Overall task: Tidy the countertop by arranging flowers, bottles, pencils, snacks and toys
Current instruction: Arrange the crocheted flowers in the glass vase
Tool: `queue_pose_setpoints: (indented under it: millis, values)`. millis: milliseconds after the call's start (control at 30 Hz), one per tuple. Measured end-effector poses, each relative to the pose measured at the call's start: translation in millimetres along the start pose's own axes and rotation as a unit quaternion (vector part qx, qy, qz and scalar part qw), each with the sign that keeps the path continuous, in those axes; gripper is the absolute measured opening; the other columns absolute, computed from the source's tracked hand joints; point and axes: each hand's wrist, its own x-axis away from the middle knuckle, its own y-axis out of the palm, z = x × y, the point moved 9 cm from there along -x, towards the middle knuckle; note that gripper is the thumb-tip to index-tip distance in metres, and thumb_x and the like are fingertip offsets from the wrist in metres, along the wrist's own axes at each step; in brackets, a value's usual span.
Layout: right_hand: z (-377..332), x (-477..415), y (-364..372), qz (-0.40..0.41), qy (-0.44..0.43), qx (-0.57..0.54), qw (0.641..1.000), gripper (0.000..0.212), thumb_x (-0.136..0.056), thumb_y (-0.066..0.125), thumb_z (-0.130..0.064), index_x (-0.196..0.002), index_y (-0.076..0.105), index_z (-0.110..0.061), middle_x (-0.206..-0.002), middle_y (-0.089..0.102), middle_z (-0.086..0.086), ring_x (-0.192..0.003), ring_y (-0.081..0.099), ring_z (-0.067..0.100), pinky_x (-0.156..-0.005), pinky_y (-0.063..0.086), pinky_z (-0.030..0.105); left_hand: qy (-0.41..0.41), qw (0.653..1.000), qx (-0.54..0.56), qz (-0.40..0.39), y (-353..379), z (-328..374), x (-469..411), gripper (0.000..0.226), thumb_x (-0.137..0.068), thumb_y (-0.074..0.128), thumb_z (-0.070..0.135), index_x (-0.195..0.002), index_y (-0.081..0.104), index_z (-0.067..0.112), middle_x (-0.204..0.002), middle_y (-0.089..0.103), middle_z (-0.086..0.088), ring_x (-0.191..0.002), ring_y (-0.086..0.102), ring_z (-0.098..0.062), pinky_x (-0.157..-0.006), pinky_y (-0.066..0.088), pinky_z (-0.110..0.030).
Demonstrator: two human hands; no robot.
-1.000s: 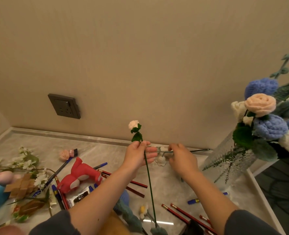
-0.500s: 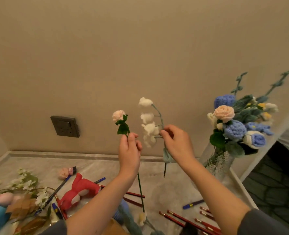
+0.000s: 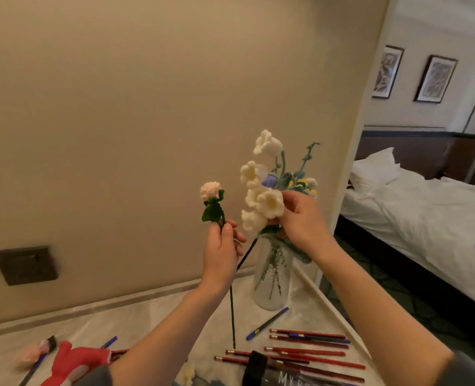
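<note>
The marble countertop (image 3: pixel 152 324) runs along the wall. At its right end, near the corner, stands the glass vase (image 3: pixel 272 285), already holding a bunch of blue and pale knitted flowers.

Both hands are raised above the surface, each with one flower. The right hand (image 3: pixel 303 218) has its fingers curled in a pinch on the white bell-flower spray (image 3: pixel 261 196), gripping it among the lower blossoms. The hand sits just over the vase mouth, in front of the bouquet. What looks like the spray's dark stem slants down and to the left, away from the neck and toward the left wrist.

The left hand (image 3: pixel 221 249) is beside it and farther from the vase. Its thumb and fingertips pinch the pink bud stem (image 3: pixel 232 316) just under the leaves. That stem hangs almost plumb, and its tip is close above the counter.

I'd judge the white spray goes in next, since the right hand is the nearer one. The stem's foot must first swing back to the right, under the hand, until its long axis stands upright over the opening.

Red pencils (image 3: pixel 306 352) and a blue pen (image 3: pixel 267 323) lie loose at the vase's foot.
</note>
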Motion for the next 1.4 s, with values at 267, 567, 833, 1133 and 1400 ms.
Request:
queue_pose_setpoints:
  millis: [267,567,833,1133,1400]
  values:
    - [0,7,-84,0.025,0.023,0.144,0.989,0.016,-0.090,0.052,-0.009,-0.094,0.061,-0.021,-0.084,0.062,-0.005,-0.087,0.059,0.019,-0.077,0.051,0.040,0.068,0.987,-0.146,-0.026,72,14,10,0.010,-0.097,0.048,0.020,-0.102,0.042,0.014,-0.078,0.044,0.005,-0.067,0.044,-0.011,-0.065,0.040,-0.029]
    - [16,-14,-116,0.066,-0.029,0.117,0.991,0.013,-0.090,0.048,-0.012,-0.090,0.053,-0.023,-0.087,0.057,-0.002,-0.086,0.053,0.019,-0.067,0.038,0.031,0.200,0.872,-0.447,0.008,105,19,-8,0.044,-0.089,0.062,0.029,-0.117,0.035,0.008,-0.079,0.057,-0.003,-0.064,0.058,-0.027,-0.051,0.043,-0.038]
    - [-7,-28,-118,0.068,-0.141,0.103,0.982,0.010,-0.086,0.049,-0.012,-0.088,0.056,-0.018,-0.079,0.056,-0.007,-0.077,0.054,0.020,-0.064,0.044,0.037,0.225,0.790,-0.570,-0.006,107,18,-23,0.058,-0.089,0.062,0.034,-0.131,0.031,0.007,-0.101,0.066,-0.007,-0.079,0.066,-0.035,-0.052,0.044,-0.037]
    - [-6,-32,-115,0.083,-0.188,0.151,0.967,0.009,-0.091,0.054,-0.017,-0.088,0.046,-0.019,-0.066,0.046,-0.013,-0.059,0.046,0.015,-0.046,0.030,0.029,0.288,0.799,-0.526,0.032,103,50,-25,0.045,-0.085,0.068,0.028,-0.111,0.033,0.012,-0.100,0.064,-0.008,-0.077,0.065,-0.036,-0.052,0.050,-0.047]
    - [-19,-35,-111,0.073,-0.216,0.139,0.964,0.006,-0.089,0.051,-0.014,-0.091,0.051,-0.020,-0.076,0.059,-0.001,-0.070,0.056,0.028,-0.057,0.044,0.039,0.287,0.813,-0.503,0.057,99,60,-27,0.047,-0.086,0.067,0.021,-0.118,0.039,0.004,-0.096,0.066,-0.014,-0.077,0.065,-0.040,-0.053,0.050,-0.050]
